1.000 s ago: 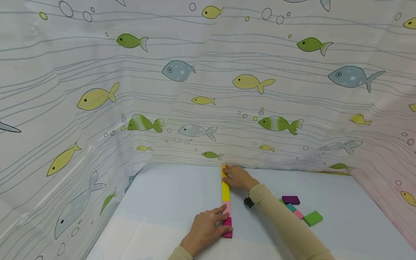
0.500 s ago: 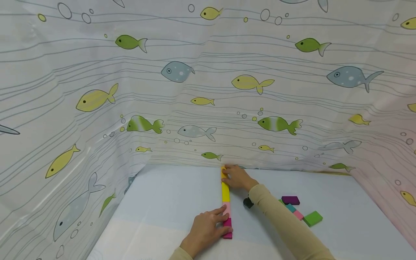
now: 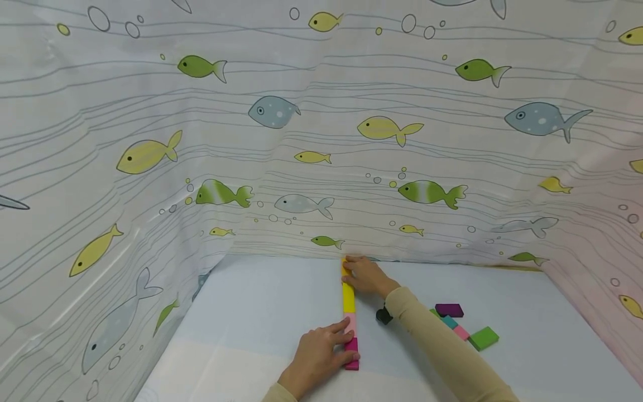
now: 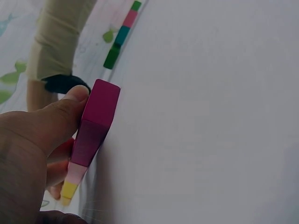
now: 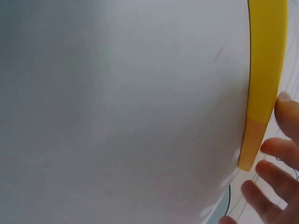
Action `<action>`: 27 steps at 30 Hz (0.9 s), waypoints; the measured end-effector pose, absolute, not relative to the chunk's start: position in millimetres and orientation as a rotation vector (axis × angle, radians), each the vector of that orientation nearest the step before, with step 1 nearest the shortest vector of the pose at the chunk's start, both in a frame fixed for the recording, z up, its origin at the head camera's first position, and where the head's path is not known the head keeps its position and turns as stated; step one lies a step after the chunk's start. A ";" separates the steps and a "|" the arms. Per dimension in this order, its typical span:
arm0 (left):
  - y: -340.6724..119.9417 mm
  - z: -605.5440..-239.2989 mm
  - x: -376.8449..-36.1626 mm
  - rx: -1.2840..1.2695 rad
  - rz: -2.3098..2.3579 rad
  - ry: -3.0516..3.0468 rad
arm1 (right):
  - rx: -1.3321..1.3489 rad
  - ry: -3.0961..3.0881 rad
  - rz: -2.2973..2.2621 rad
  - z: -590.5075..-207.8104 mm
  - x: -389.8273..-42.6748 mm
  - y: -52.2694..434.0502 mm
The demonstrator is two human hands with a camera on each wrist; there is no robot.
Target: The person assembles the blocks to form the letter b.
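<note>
A straight row of blocks runs away from me on the pale table, from a magenta block through pink and yellow to an orange block by the curtain. My left hand rests on the near end, its thumb against the magenta block and its fingers over the pink one. My right hand touches the far end with straight, spread fingers beside the orange block and the yellow block.
Loose blocks lie to the right: purple, teal, pink and green. A fish-print curtain walls in the table at the back and on both sides.
</note>
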State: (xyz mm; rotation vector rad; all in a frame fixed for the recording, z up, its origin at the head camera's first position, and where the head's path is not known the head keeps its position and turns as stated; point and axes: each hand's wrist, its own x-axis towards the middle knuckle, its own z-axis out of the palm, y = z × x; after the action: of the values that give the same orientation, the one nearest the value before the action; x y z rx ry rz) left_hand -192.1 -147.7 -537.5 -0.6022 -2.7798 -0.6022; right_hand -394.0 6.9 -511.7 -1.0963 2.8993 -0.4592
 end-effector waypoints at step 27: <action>-147.1 -543.6 -190.7 -0.588 -0.587 -2.725 | -0.874 2.830 -0.380 -478.2 -372.0 180.0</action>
State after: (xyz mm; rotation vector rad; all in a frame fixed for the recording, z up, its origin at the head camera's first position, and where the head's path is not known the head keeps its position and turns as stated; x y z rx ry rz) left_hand -190.7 -147.1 -543.6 -0.5881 -2.7249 -0.5868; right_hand -372.0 180.0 -478.2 -0.8744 2.8303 -0.3798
